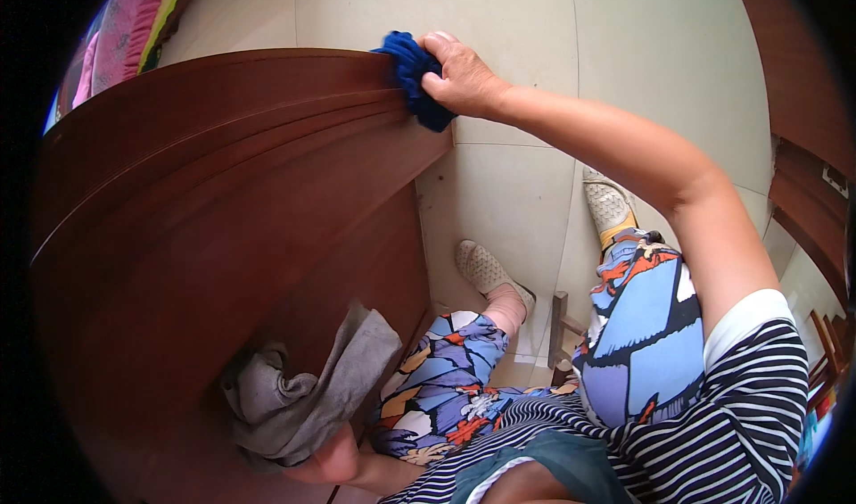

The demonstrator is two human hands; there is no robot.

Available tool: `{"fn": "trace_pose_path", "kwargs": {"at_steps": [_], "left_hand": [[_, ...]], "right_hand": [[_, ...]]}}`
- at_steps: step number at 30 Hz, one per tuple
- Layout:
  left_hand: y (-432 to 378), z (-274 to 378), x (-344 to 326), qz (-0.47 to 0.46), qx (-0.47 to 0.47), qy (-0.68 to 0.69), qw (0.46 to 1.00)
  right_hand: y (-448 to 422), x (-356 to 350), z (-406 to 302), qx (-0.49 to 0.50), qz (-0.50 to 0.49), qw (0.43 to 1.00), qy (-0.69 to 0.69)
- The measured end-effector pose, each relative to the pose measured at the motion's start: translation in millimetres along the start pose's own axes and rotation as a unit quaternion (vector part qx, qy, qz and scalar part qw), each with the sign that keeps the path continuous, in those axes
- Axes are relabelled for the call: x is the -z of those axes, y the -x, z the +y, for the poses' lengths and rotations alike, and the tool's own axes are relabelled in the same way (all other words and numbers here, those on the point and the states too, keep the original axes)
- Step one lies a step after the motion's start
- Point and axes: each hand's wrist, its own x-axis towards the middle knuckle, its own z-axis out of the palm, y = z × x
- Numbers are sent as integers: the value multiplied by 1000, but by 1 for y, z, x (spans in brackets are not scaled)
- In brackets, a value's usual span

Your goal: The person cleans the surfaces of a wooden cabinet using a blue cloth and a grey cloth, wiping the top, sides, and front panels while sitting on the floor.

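My right hand [461, 76] grips a bunched dark blue cloth [418, 79] and holds it against the far end of a reddish-brown wooden door [267, 169], at its edge. Lower left, my left hand [331, 454] is under a crumpled grey cloth [301, 397] near the door's face. The cloth covers most of the fingers, and one end of it sticks up.
Pale floor tiles [508, 189] lie below, with my two woven shoes [485, 266] on them. A small wooden stool [558, 330] is partly visible by my legs. Pink fabric [127, 29] shows at upper left. Brown woodwork with a metal strike plate [834, 180] stands at right.
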Motion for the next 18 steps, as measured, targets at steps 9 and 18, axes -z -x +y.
{"fn": "trace_pose_path", "kwargs": {"at_steps": [9, 18], "left_hand": [[-10, -8, -26, 4, 49, 44, 998], [-9, -8, -20, 45, 25, 62, 997]], "right_hand": [[-1, -7, 57, -417, -154, 882, -157], [32, 50, -85, -57, -111, 922, -367]]}}
